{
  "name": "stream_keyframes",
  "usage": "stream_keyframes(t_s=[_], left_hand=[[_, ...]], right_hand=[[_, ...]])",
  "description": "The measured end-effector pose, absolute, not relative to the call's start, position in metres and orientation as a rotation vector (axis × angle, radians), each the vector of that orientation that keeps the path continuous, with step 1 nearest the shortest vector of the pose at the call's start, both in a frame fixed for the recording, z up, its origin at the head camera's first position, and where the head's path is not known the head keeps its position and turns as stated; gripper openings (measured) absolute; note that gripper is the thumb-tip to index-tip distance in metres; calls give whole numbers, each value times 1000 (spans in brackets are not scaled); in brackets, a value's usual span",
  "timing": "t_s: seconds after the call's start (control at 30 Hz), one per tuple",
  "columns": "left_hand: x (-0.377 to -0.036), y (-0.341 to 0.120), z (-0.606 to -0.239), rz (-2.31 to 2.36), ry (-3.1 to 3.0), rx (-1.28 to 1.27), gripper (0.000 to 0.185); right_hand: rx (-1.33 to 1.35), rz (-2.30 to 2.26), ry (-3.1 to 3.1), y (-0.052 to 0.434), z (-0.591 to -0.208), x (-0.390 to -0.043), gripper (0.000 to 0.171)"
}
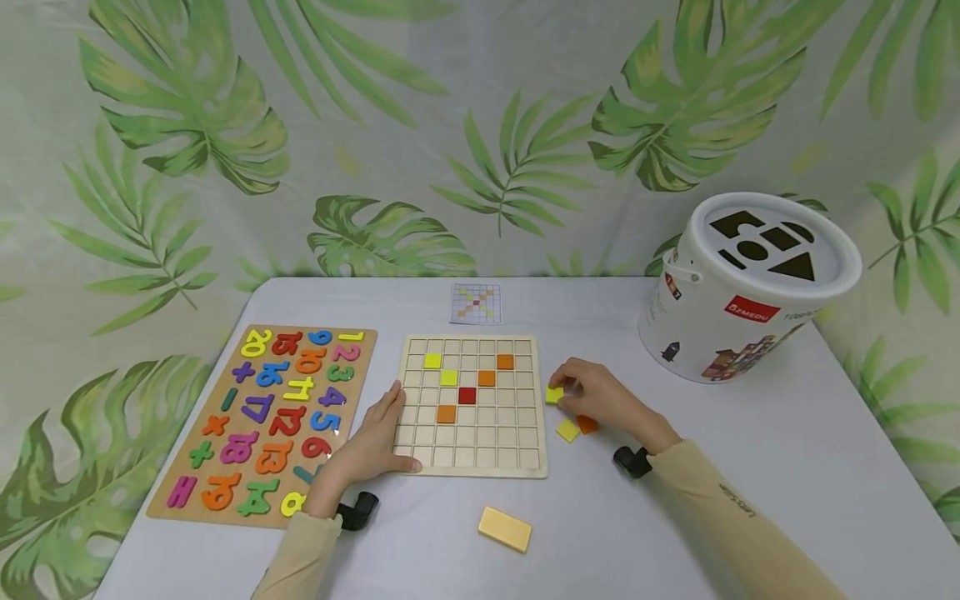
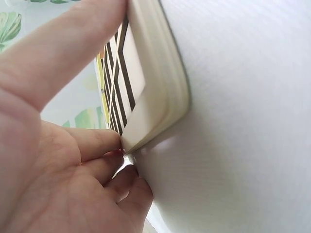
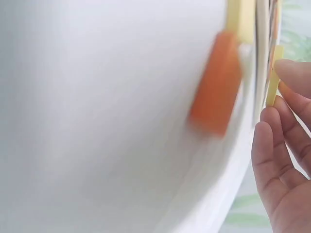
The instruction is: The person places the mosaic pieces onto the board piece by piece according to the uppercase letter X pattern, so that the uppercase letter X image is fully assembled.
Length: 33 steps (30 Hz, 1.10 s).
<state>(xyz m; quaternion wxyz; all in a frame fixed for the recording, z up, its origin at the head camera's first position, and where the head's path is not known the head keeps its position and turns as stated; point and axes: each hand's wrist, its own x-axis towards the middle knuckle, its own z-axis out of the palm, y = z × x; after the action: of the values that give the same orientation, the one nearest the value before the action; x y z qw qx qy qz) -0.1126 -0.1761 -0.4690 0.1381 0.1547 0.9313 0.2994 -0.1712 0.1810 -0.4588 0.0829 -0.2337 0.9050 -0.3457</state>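
The right hand [image 1: 600,398] pinched 1 small yellow tile [image 1: 554,395] in its fingers, likely light, stiff and best held by its edges, while the left hand [image 1: 372,446] lay flat, steadying the grid board [image 1: 471,467].

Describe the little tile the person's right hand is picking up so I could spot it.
Start at the square wooden grid board. Beside its right edge, the right hand pinches a small yellow square tile; its neighbours, a yellow tile and an orange one, lie loose.
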Motion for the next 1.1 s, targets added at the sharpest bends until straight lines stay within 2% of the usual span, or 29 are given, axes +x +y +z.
stream_keyframes(t_s=[0.63, 0.9, 1.1], left_hand=[[-112, -176, -468, 849, 2710, 458, 104], [-114, -177, -471, 865, 2705, 438, 109], [-115, -178, -473, 877, 2700, 441, 109]], right_hand=[[-973, -890, 2628, 95, -456, -163, 20], [-1000, -838, 2641, 84, -455, -160, 18], [-944, -946, 2600, 98, -453, -162, 21]])
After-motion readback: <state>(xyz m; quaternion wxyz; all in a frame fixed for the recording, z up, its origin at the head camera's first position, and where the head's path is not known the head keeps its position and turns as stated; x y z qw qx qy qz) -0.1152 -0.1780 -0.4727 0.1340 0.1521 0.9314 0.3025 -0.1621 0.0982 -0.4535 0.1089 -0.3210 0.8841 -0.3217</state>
